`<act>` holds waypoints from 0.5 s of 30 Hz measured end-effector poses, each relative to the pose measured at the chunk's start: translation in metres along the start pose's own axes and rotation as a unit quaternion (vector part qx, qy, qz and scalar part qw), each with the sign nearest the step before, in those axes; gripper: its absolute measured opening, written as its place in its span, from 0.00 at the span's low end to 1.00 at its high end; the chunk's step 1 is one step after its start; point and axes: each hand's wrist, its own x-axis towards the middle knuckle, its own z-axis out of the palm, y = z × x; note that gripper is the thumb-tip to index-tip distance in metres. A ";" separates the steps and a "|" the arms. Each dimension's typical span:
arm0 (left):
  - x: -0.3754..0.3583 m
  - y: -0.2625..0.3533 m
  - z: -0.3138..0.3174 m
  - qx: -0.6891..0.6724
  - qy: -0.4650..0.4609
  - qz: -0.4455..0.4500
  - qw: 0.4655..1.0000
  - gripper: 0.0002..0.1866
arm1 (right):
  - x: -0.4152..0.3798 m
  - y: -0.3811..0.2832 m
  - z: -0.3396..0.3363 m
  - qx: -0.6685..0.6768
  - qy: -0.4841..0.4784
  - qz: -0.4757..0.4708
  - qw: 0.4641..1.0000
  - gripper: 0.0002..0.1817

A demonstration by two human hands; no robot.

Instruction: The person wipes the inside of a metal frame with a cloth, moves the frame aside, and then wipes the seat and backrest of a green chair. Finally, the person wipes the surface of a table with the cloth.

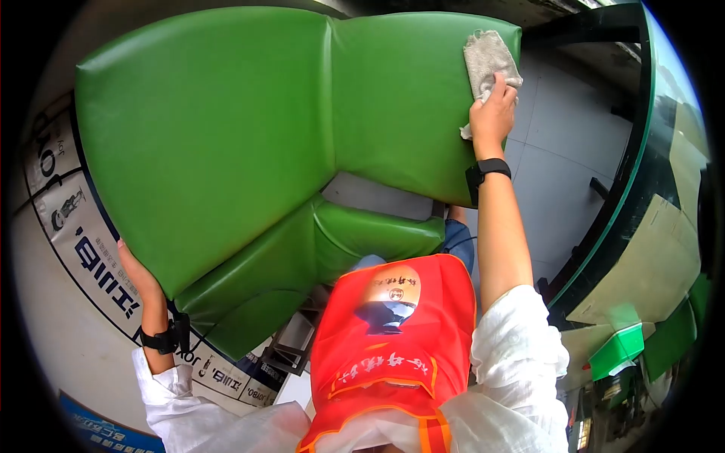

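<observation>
My right hand (492,115) is closed on a grey-beige cloth (489,60), which lies against the right end of a green padded chair (219,128). The cloth hangs out past my fingertips, and a frayed end shows below the hand. At the chair's lower left edge, my left hand (142,275) grips the side, with its fingers partly hidden. The chair has two wide smooth panels joined at a seam, and a smaller green padded part (377,234) sits lower, near my body.
A glass-topped dark table (642,151) curves along the right, with brownish sheets (630,264) and a green box (617,351) near it. Printed boards with lettering (98,257) run along the left wall. Grey tiled floor (555,151) lies between chair and table.
</observation>
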 end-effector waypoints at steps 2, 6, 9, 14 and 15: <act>0.000 0.000 -0.002 0.009 -0.007 -0.001 1.000 0.23 | -0.013 -0.005 0.001 -0.045 -0.033 -0.035 0.998 0.27; 0.007 -0.018 -0.014 0.020 -0.060 0.015 0.998 0.24 | -0.107 -0.003 -0.007 -0.034 -0.170 -0.136 0.975 0.21; -0.003 0.000 0.005 0.016 -0.024 0.025 0.999 0.25 | -0.164 0.006 -0.017 -0.006 -0.241 -0.142 0.960 0.19; 0.000 -0.008 -0.001 -0.045 -0.050 -0.011 0.998 0.24 | -0.104 0.017 -0.036 0.003 -0.197 -0.014 0.980 0.19; -0.001 -0.008 -0.001 -0.055 -0.047 -0.020 0.997 0.24 | -0.080 0.026 -0.028 -0.001 -0.136 0.053 0.989 0.18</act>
